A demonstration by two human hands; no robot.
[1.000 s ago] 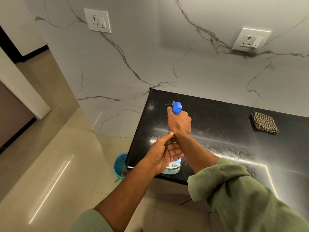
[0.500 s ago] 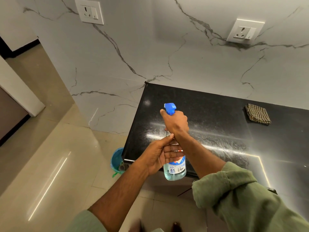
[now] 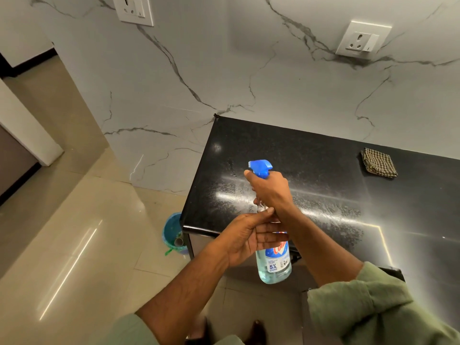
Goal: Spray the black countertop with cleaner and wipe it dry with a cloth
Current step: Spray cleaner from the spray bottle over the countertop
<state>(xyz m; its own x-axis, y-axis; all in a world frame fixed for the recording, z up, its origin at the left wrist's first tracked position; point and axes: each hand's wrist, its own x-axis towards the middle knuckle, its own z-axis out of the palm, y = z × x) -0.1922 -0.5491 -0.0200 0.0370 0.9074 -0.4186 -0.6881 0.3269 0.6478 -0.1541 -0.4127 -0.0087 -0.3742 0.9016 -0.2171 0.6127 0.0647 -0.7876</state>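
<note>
Head view: spray bottle [image 3: 273, 265] upright within right hand [image 3: 270, 192] and left hand [image 3: 246, 240] grips

I can read "5X SHINE" on the label of the spray bottle [image 3: 273, 266]; the red brand word above it is partly covered.

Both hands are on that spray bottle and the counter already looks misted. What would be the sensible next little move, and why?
Probably set the spray bottle down and reach for the checked cloth. Droplets already speckle the black countertop beyond the right hand, the left hand only steadies the bottle, and the cloth lies folded and unused near the wall.
</note>
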